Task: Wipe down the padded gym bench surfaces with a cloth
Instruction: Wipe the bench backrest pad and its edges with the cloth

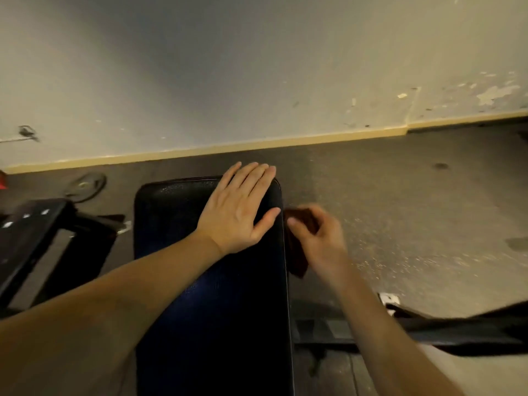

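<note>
The cloth [297, 247], dark reddish-brown, is at the right side edge of the bench [205, 310], near its far end, and it hangs a little below the top of the pad. The right hand [321, 241] has its fingers curled around it. This hand is blurred, so I cannot tell how firm the hold is. The left hand [238, 212] lies flat on the black pad at the far end, fingers straight and close together, holding nothing.

In my judgement several things could go wrong from here. The cloth is outside the pad, over the floor [400, 212], which looks gritty. If the hold loosens during a fast stroke, the cloth may drop and later bring dirt onto the pad. The patch under the left hand may be missed if that hand is not lifted. That hand also presses on the very end of the bench, and a hard lean there might make it rock.
</note>
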Demonstrator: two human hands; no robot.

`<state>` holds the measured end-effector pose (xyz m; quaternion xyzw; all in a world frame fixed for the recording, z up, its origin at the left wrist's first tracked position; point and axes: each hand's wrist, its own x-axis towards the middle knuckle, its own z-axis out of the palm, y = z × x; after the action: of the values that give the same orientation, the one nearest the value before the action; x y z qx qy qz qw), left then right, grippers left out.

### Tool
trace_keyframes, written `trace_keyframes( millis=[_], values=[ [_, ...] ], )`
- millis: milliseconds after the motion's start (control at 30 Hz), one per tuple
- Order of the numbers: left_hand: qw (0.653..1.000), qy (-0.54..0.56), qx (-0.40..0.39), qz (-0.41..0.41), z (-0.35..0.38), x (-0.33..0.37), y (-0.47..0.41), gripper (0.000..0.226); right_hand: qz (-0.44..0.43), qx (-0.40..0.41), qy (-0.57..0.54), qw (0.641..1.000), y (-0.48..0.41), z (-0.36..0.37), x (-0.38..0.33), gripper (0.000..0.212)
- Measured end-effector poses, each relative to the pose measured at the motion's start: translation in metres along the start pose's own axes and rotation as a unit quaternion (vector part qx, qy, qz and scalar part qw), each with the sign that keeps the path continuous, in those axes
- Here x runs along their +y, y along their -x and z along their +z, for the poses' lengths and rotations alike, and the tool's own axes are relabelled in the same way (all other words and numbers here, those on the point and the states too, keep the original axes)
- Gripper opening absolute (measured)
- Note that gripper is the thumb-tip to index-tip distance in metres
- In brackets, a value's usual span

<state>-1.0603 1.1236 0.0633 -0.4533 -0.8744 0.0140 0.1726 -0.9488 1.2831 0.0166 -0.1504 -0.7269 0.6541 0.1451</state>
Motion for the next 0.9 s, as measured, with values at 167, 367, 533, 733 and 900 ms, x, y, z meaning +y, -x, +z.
trace_keyframes(
  millis=[167, 367, 533, 733, 900],
  values=[
    [0.998, -0.023, 0.02, -0.048, 0.005, 0.014, 0.009, 0.067, 0.023, -0.003, -0.011, 1.0, 0.064, -0.002, 0.031, 0.02],
    [0.984, 0.022, 0.056, -0.167, 0.025, 0.055, 0.046, 0.064, -0.048, 0.04, 0.004, 0.998, -0.035, 0.007, -0.002, 0.012],
    [0.983, 0.028, 0.07, -0.168, 0.027, 0.056, 0.05, 0.067, -0.065, -0.019, -0.007, 0.998, 0.037, -0.001, 0.041, 0.013],
    [0.982, 0.02, 0.073, -0.173, 0.026, 0.06, 0.048, 0.068, -0.105, -0.074, 0.051, 0.99, 0.035, -0.015, 0.042, 0.016],
    [0.982, 0.013, 0.078, -0.174, 0.026, 0.058, 0.047, 0.069, -0.078, -0.055, -0.018, 0.995, -0.014, -0.004, 0.01, 0.014]
  ],
)
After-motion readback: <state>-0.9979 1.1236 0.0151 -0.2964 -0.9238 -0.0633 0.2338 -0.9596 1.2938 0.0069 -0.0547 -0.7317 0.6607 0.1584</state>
